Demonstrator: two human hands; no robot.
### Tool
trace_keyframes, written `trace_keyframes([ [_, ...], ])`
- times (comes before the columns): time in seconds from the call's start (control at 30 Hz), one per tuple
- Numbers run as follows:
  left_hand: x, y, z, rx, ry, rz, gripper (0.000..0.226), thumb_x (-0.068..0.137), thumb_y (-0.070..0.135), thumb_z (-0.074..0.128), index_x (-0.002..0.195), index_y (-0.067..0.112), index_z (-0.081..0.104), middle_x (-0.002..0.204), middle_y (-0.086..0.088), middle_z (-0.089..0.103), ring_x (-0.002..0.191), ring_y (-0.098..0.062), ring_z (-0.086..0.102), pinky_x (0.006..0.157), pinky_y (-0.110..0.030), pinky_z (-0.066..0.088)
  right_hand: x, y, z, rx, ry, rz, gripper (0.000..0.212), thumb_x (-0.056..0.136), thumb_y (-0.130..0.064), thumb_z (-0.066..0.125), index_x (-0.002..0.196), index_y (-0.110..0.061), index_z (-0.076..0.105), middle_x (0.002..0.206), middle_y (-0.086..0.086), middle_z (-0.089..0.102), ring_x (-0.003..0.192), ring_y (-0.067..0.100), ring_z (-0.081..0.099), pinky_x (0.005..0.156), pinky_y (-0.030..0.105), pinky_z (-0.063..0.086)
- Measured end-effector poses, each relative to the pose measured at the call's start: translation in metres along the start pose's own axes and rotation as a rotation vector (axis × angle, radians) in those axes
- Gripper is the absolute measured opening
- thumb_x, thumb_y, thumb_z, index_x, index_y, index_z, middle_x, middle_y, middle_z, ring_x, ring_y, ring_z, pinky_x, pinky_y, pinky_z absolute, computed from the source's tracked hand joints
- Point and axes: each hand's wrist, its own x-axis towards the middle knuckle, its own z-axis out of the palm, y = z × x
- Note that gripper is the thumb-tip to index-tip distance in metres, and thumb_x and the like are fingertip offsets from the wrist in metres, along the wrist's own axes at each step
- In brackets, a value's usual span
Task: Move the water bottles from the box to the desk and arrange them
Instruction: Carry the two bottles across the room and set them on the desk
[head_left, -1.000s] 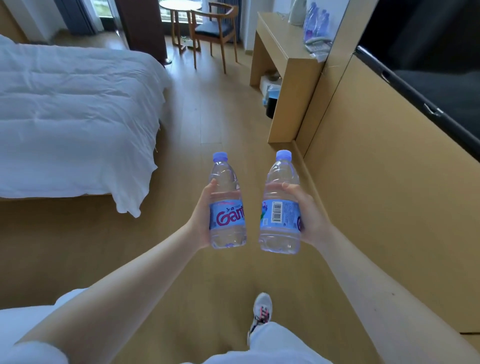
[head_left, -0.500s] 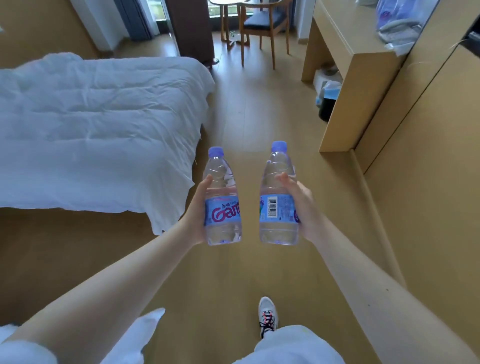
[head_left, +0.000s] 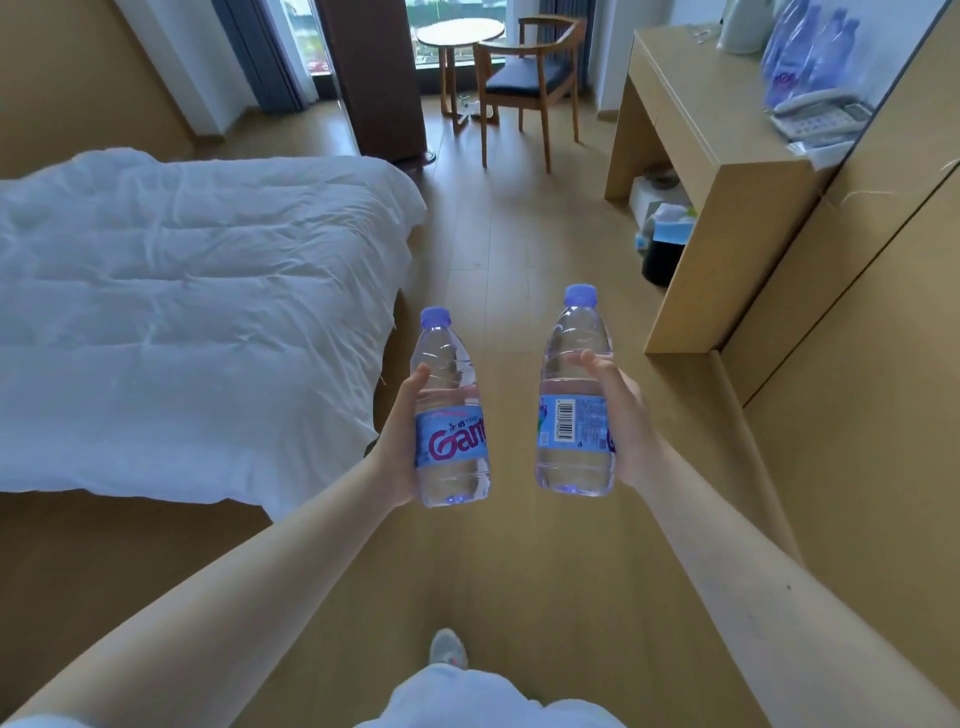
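Ahead of you stretches the wooden floor, and everything else sits around the desk at the upper right. Well to the left of the desk, across the floor, lies the bed under a rumpled white duvet. Beyond the desk, toward the window, stand a wooden chair with a dark seat and a small round table just beside it. On the desk top, against the wall, you can see a cluster of water bottles with a white kettle to their left and a telephone in front of them. Under the desk sits a dark bin with pale boxes behind it.

Short of the desk and lower in view, your two arms reach out over the floor. Your left hand is wrapped around the left bottle, held upright with its red-lettered label facing you. Your right hand is closed around the right bottle, also upright, tipped slightly, barcode toward you. The two bottles are near each other but apart, both capped in blue-violet. Below them, one shoe shows on the floor.
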Motion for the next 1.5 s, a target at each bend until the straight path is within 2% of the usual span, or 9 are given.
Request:
trace_keyframes([
  [0.2,0.054,0.035,-0.014,0.035,-0.072,-0.039,0.059,0.070,0.068,0.057,0.094,0.017,0.071,0.087,-0.008,0.070,0.075,-0.022,0.069,0.069,-0.034,0.057,0.047,-0.007,0.011,-0.041,0.044,-0.007,0.058,0.077,-0.044,0.060,0.119,-0.004,0.055,0.076,0.002,0.070,0.068,0.019,0.068,0.059,0.030,0.052],
  [0.4,0.109,0.088,-0.055,0.076,-0.119,-0.066,0.054,0.067,0.067,0.064,0.087,0.019,0.076,0.086,-0.008,0.071,0.075,-0.022,0.070,0.068,-0.035,0.057,0.109,-0.014,0.047,-0.013,0.129,-0.007,0.041,0.093,-0.034,0.056,0.119,-0.002,0.060,0.080,0.006,0.066,0.067,0.021,0.065,0.061,0.032,0.052],
  [0.57,0.149,0.148,-0.095,0.076,-0.109,-0.042,0.059,0.063,0.066,0.067,0.094,0.016,0.070,0.083,-0.009,0.069,0.071,-0.022,0.069,0.064,-0.034,0.057,0.164,-0.029,0.096,-0.050,0.146,-0.042,0.066,0.078,-0.055,0.059,0.118,-0.003,0.062,0.083,0.006,0.069,0.068,0.019,0.067,0.061,0.029,0.053],
  [0.67,0.170,0.182,-0.105,0.079,-0.139,-0.034,0.051,0.069,0.065,0.063,0.085,0.019,0.074,0.082,-0.008,0.069,0.070,-0.021,0.069,0.063,-0.033,0.056,0.196,-0.040,0.116,-0.071,0.169,-0.072,0.073,0.074,-0.057,0.059,0.121,-0.001,0.060,0.089,0.008,0.067,0.074,0.020,0.067,0.069,0.032,0.052],
  [0.87,0.211,0.212,-0.106,0.093,-0.195,-0.053,0.052,0.078,0.066,0.052,0.082,0.020,0.077,0.083,-0.008,0.071,0.070,-0.021,0.070,0.064,-0.033,0.057,0.243,-0.053,0.128,-0.105,0.198,-0.118,0.071,0.075,-0.056,0.057,0.121,-0.002,0.060,0.087,0.007,0.068,0.076,0.019,0.068,0.069,0.032,0.052],
  [1.03,0.253,0.228,-0.102,0.137,-0.226,-0.100,0.053,0.076,0.064,0.048,0.083,0.020,0.076,0.081,-0.009,0.072,0.069,-0.021,0.070,0.062,-0.032,0.057,0.284,-0.067,0.121,-0.109,0.224,-0.129,0.066,0.077,-0.055,0.058,0.117,-0.003,0.062,0.083,0.005,0.071,0.075,0.021,0.069,0.067,0.032,0.053],
  [1.27,0.331,0.268,-0.089,0.181,-0.213,-0.077,0.054,0.075,0.064,0.048,0.096,0.018,0.068,0.082,-0.007,0.071,0.070,-0.021,0.069,0.062,-0.033,0.056,0.376,-0.090,0.097,-0.086,0.246,-0.153,0.057,0.074,-0.057,0.059,0.108,-0.012,0.062,0.078,0.000,0.072,0.071,0.017,0.070,0.061,0.028,0.053],
  [1.37,0.373,0.292,-0.082,0.198,-0.194,-0.083,0.056,0.077,0.064,0.047,0.101,0.016,0.064,0.083,-0.007,0.070,0.071,-0.021,0.068,0.065,-0.033,0.056,0.428,-0.105,0.087,-0.067,0.218,-0.153,0.046,0.081,-0.052,0.058,0.103,-0.013,0.063,0.077,0.000,0.072,0.068,0.017,0.070,0.058,0.026,0.053],
  [1.5,0.429,0.332,-0.064,0.176,-0.151,-0.087,0.057,0.078,0.066,0.051,0.100,0.016,0.068,0.088,-0.010,0.070,0.075,-0.022,0.068,0.068,-0.034,0.056,0.500,-0.141,0.079,-0.083,0.200,-0.126,0.051,0.089,-0.048,0.055,0.115,-0.004,0.059,0.088,0.006,0.069,0.074,0.018,0.068,0.066,0.028,0.055],
])
